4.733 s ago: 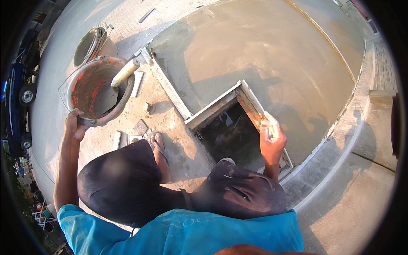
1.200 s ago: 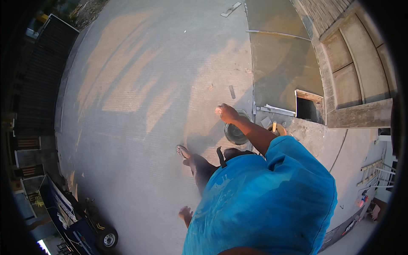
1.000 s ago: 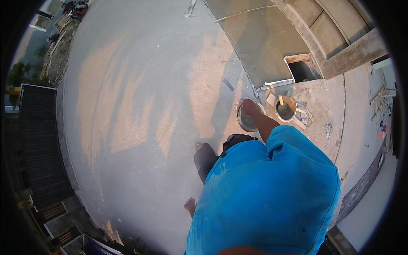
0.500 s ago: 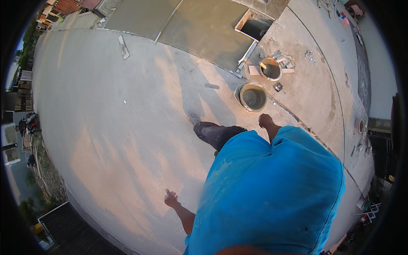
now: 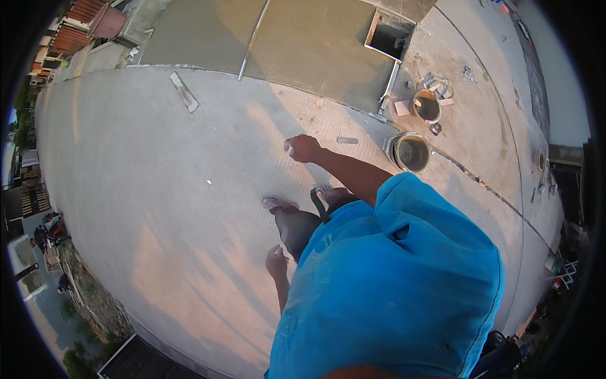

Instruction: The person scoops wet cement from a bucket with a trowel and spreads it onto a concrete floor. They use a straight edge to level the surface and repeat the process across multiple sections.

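Observation:
My right hand [image 5: 303, 148] reaches forward over the concrete ground, its fingers curled into a loose fist with pale, dusty tips; nothing shows in it. Lower down, beside my dark trousers, hangs my left hand [image 5: 276, 260], fingers loosely bent and partly apart, with no object visible in it. Neither hand touches anything. Closest to the right hand on the ground is a short grey strip [image 5: 347, 140]. Beyond that, to the right, stands a large round bucket [image 5: 413, 153] with grey residue inside. My bare, dusty feet show between the hands.
Smooth wet concrete [image 5: 322, 57] spans the far side, split by a thin strip [image 5: 252, 41]. A square pit [image 5: 389, 35] opens at its right. Nearby are a smaller bucket [image 5: 427, 107] and rubble [image 5: 437, 85]. A pale narrow board [image 5: 184, 92] lies far left.
My right hand has swung forward and left; my left hand has drawn back toward my leg. I have stepped leftward, so the buckets now appear farther right.

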The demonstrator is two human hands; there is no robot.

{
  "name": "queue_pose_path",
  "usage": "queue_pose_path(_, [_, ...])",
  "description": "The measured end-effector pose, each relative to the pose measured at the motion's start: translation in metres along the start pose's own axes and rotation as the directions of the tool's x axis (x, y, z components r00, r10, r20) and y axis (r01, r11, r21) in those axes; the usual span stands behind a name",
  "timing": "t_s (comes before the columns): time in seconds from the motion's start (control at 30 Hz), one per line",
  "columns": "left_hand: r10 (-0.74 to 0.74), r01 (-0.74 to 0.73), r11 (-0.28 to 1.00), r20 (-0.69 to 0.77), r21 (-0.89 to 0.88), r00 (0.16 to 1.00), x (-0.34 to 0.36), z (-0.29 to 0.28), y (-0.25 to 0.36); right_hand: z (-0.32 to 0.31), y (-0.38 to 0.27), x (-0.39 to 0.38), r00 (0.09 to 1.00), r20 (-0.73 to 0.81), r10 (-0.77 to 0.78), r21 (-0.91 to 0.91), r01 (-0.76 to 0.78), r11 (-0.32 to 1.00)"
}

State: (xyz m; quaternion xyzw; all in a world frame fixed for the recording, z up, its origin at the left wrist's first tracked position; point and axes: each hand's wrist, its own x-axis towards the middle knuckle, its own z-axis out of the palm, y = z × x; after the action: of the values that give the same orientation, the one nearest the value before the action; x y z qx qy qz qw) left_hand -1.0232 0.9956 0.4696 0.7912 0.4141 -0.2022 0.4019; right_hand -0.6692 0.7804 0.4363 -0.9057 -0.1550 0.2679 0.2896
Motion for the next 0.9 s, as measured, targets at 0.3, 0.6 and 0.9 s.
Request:
queue_pose_path(0.3, [0.199, -0.301, 0.878, 0.289, 0.371, 0.936, 0.194, -0.142, 0.113, 0.031, 0.024, 0.056, 0.942, 0.086, 0.323, 0.040, -0.327, 0.944])
queue_pose_path(0.6, [0.149, -0.521, 0.664, 0.589, 0.535, 0.795, 0.308, -0.194, 0.258, -0.035, -0.083, 0.123, 0.839, 0.314, 0.445, 0.002, -0.469, 0.883])
queue_pose_path(0.9, [0.377, -0.590, 0.644, 0.469, 0.487, 0.799, 0.387, -0.202, 0.367, -0.075, -0.078, 0.244, 0.780, 0.374, 0.501, -0.357, -0.378, 0.854])
